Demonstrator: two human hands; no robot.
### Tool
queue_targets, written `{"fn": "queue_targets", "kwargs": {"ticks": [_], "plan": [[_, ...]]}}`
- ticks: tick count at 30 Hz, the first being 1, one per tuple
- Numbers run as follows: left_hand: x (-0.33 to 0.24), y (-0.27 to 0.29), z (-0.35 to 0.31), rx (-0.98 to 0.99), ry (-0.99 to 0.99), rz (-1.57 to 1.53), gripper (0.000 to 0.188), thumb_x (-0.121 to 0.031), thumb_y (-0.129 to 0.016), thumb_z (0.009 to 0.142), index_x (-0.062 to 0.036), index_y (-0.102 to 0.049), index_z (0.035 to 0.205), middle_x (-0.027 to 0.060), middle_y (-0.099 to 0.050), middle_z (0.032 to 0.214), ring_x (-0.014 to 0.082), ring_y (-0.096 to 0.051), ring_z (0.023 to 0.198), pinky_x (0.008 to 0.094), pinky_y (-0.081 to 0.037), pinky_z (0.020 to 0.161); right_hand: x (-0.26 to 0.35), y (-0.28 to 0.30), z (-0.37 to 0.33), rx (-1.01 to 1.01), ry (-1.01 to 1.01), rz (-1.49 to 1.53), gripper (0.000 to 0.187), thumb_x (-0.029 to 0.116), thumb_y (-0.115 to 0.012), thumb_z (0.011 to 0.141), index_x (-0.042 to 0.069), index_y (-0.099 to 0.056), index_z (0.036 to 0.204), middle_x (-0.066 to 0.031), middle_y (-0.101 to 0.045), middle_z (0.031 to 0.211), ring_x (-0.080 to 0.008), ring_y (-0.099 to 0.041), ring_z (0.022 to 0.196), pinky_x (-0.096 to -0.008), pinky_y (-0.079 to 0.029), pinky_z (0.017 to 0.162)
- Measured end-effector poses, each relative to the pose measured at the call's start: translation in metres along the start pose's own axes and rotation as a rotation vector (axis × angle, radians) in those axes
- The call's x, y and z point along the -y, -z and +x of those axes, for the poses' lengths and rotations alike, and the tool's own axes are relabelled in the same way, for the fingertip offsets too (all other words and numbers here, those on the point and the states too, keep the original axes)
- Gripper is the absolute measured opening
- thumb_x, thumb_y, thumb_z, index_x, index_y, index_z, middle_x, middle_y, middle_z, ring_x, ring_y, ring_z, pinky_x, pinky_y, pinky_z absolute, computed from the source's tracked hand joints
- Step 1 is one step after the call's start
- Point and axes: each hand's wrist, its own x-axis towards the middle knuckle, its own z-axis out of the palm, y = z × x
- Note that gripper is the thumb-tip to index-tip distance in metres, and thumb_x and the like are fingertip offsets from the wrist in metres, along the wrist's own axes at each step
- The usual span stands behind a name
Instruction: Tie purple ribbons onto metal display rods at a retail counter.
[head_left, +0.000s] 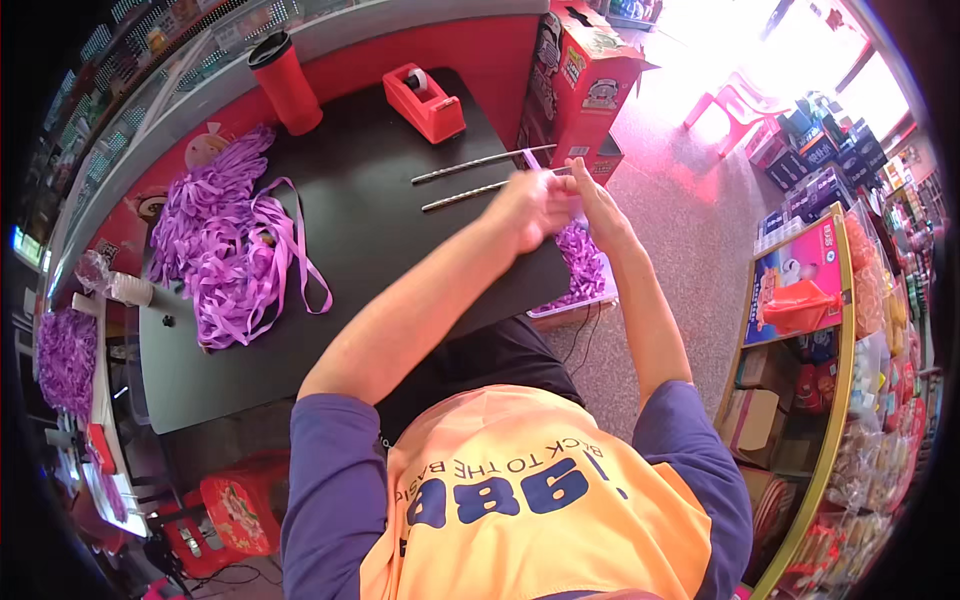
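Beyond the table's right edge, my left hand (541,207) and my right hand (603,210) are close together. The left one is smeared by motion, with its fingers partly curled. My right hand has its fingers stretched out beside it. A short strip of purple ribbon (531,160) shows just past the left hand, near the tips of two twisted metal rods (484,167). Whether either hand touches the ribbon is hidden. Below the hands, many folded purple ribbons (580,265) fill a pale container (572,311).
A big heap of purple lanyard ribbons (225,250) covers the left of the black table (380,270). At its back stand a red tumbler (287,85) and a red tape dispenser (425,103). A tall red carton (585,75) stands beyond. Shelves (800,400) line the right.
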Motion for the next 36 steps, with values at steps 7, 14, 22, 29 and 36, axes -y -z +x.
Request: {"fn": "queue_targets", "kwargs": {"ticks": [7, 14, 22, 29, 36], "plan": [[0.026, -0.025, 0.010, 0.025, -0.042, -0.414, 0.090, -0.072, -0.028, 0.092, -0.0086, -0.004, 0.152, 0.0173, -0.004, 0.159, 0.0296, -0.002, 0.148, 0.0624, -0.008, 0.114, 0.006, 0.003, -0.009, -0.040, 0.012, -0.148, 0.073, 0.062, -0.035, 0.098, -0.001, -0.066, 0.117, -0.0159, -0.044, 0.145, -0.0222, -0.033, 0.138, -0.0367, -0.017, 0.116], [0.036, -0.001, 0.022, 0.118, -0.210, -0.513, 0.085, -0.067, -0.032, 0.093, -0.0016, -0.023, 0.146, 0.0124, -0.027, 0.152, 0.0292, -0.019, 0.144, 0.0601, -0.016, 0.112, 0.007, -0.003, -0.003, -0.107, -0.099, -0.113, 0.066, 0.058, -0.037, 0.099, 0.001, -0.062, 0.121, -0.0158, -0.065, 0.114, -0.0215, -0.053, 0.118, -0.0340, -0.034, 0.107], [0.032, -0.005, 0.011, 0.101, -0.212, -0.492, 0.105, -0.064, -0.051, 0.086, -0.0076, 0.007, 0.153, 0.0068, 0.010, 0.162, 0.0261, 0.013, 0.149, 0.0488, 0.002, 0.119, 0.129, -0.129, -0.096, 0.849, 0.994, 0.239, 0.042, 0.028, -0.044, 0.098, 0.000, -0.053, 0.129, -0.0185, -0.055, 0.130, -0.0256, -0.053, 0.119, -0.0381, -0.040, 0.101], [0.027, -0.006, 0.008, 0.123, -0.211, -0.504, 0.105, -0.061, -0.050, 0.088, -0.0018, 0.010, 0.151, 0.0115, 0.008, 0.162, 0.0276, 0.010, 0.149, 0.0515, 0.000, 0.119, 0.166, -0.200, -0.154, 1.656, 0.647, 0.490, 0.057, 0.047, -0.039, 0.097, 0.001, -0.056, 0.126, -0.0180, -0.062, 0.112, -0.0254, -0.059, 0.092, -0.0349, -0.047, 0.080], [0.028, -0.003, 0.014, 0.113, -0.225, -0.533, 0.106, -0.062, -0.050, 0.087, -0.0014, 0.009, 0.151, 0.0111, 0.004, 0.162, 0.0265, 0.007, 0.149, 0.0492, -0.003, 0.119, 0.139, -0.202, -0.140, 1.786, -0.364, 0.759, 0.074, 0.066, -0.033, 0.095, 0.002, -0.059, 0.123, -0.0174, -0.070, 0.093, -0.0252, -0.065, 0.065, -0.0317, -0.053, 0.059]]}}
